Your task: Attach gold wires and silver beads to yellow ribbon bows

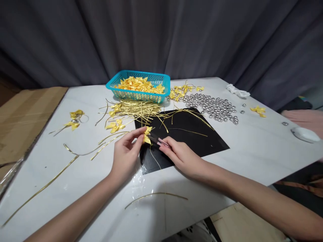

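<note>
Between the thumb and fingers of my left hand (127, 151) is a yellow ribbon flower (147, 138), held over the left part of a black mat (186, 141). My right hand (180, 154) grips a dark, narrow pointed tool (153, 137); its tip meets the flower, and its exact kind is unclear. A thin wire (154, 157) hangs below the flower onto the mat. Behind my hands lies a pile of gold twist ties (141, 109). Loose yellow ribbon flowers (115, 126) rest left of the mat.
A blue basket (138, 94) of yellow ribbon pieces stands at the back. Many silver beads (210, 106) spread to its right. A crumpled white tissue (237, 91) and a white dish (305, 134) lie farther right. Cardboard (32, 111) borders the left side.
</note>
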Motion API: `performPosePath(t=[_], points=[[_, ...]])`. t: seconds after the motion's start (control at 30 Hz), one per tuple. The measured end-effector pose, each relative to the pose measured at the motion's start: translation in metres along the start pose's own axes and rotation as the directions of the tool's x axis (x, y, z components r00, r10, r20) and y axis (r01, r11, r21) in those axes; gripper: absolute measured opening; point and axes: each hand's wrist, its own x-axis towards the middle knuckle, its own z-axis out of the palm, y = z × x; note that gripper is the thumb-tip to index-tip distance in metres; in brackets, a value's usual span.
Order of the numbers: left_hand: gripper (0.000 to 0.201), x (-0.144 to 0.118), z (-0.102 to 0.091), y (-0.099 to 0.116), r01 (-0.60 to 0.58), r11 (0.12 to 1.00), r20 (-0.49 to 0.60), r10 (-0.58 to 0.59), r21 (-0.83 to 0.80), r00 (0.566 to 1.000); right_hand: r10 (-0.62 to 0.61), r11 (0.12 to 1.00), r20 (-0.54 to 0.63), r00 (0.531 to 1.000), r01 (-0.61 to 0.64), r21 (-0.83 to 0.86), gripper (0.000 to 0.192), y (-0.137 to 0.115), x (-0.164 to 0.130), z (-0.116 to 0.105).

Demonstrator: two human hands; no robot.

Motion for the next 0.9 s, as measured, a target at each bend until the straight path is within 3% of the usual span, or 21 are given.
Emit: performPosePath(t=[0.47,0.9], points=[[0.017,-0.0014,-0.0001,0.0015,-0.039,0.998,0.031,0.038,0.039,0.999,-0.03,0.994,0.065,0.997,0.037,-0.099,0.024,-0.002,0.0,-0.0072],[0.015,-0.0019,0.0013,0.0055,-0.029,0.999,0.043,0.027,0.043,0.999,-0.06,0.995,0.061,0.996,0.064,-0.071,0.028,0.0046,-0.001,-0.0095]])
